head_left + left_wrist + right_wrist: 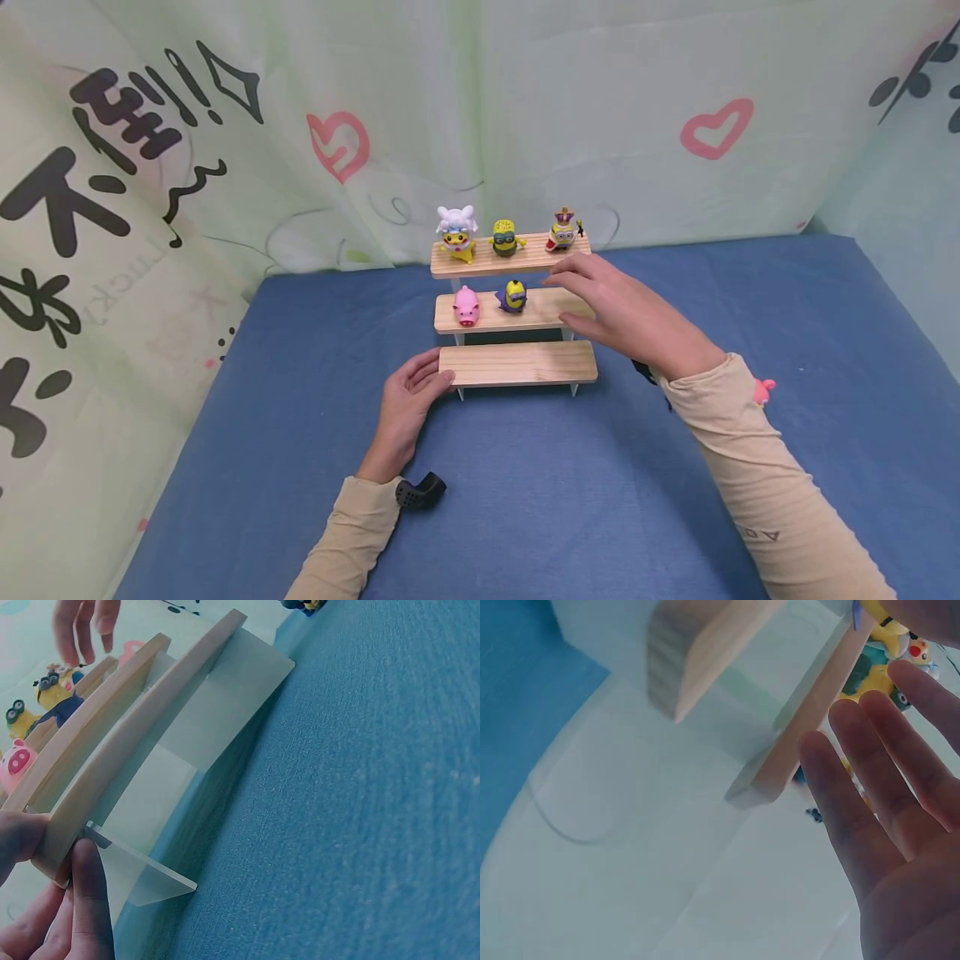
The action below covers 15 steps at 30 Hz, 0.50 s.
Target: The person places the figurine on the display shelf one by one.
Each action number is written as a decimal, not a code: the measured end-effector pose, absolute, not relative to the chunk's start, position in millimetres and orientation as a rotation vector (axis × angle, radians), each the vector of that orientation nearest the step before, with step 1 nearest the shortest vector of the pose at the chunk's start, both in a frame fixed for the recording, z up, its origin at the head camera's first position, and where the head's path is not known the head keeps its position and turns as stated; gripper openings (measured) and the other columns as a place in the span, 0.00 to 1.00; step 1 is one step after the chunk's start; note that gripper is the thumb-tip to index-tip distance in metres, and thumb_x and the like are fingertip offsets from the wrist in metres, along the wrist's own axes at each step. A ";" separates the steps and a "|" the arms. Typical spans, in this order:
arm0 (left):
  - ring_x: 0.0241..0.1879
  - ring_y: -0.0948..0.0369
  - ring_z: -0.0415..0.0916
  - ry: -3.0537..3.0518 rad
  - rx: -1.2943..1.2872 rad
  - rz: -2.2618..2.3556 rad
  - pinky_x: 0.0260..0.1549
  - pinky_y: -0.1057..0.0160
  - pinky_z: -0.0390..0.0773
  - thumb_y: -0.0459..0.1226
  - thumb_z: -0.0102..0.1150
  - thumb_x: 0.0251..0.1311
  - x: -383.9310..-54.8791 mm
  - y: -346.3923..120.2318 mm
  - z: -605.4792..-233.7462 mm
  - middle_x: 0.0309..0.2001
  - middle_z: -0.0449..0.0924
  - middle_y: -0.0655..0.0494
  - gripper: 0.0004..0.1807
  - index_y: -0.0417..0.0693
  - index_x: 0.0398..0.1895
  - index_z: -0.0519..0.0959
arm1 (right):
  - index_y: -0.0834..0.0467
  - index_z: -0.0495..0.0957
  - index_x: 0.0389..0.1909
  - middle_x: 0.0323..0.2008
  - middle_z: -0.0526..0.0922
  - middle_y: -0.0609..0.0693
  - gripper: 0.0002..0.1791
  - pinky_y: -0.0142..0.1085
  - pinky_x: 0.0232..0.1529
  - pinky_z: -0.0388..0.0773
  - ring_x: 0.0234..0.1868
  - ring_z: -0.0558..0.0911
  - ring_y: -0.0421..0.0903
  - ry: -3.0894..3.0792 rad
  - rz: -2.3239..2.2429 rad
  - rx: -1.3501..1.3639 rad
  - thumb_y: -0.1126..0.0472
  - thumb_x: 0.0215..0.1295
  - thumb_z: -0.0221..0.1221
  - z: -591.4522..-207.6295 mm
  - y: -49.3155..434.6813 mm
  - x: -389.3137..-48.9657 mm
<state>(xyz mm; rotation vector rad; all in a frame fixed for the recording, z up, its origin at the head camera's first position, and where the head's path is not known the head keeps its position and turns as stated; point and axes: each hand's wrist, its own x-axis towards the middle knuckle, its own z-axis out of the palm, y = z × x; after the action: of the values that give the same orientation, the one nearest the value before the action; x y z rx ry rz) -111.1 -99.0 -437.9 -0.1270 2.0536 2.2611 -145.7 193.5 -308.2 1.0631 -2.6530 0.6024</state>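
Observation:
My left hand [408,404] pinches the left end of the lowest board of a three-tier wooden display stand [517,364], thumb on top and fingers underneath. Over the right end of the middle board hovers my right hand [622,312], its fingers extended and apart from the thumb, with nothing visible in it. On the middle board sit a pink pig figurine [466,307] and a purple-caped minion figurine [513,297]. The top board carries a yellow figurine in a white hat [457,233], a green-and-yellow minion figurine [506,238] and a crowned minion figurine [563,231].
A blue cloth [510,492] covers the table. Behind the stand hangs a pale printed curtain [585,108]. A small pink figurine [763,392] is partly hidden by the right sleeve. Translucent supports [225,712] hold up the boards.

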 end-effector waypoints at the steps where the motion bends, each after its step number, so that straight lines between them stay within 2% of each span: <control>1: 0.47 0.60 0.82 2.055 -0.124 2.261 0.45 0.65 0.85 0.30 0.66 0.61 -111.2 -99.1 -438.2 0.56 0.79 0.41 0.25 0.39 0.62 0.74 | 0.63 0.78 0.55 0.55 0.76 0.55 0.22 0.46 0.57 0.77 0.58 0.74 0.52 -2.647 0.600 1.066 0.67 0.59 0.69 -309.1 195.1 -145.3; 15: 0.47 0.60 0.82 2.036 -0.129 2.269 0.45 0.65 0.85 0.30 0.65 0.61 -109.9 -99.0 -435.2 0.56 0.79 0.41 0.25 0.39 0.62 0.74 | 0.64 0.78 0.53 0.52 0.77 0.55 0.22 0.44 0.51 0.79 0.54 0.76 0.51 -2.700 0.509 0.992 0.69 0.57 0.70 -317.3 212.4 -134.4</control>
<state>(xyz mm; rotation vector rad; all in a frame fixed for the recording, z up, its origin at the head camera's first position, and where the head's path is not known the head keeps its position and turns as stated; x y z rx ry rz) -109.9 -99.0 -435.2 -0.1295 2.0357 2.2686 -134.4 212.4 -317.3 0.9917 -2.7002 0.5087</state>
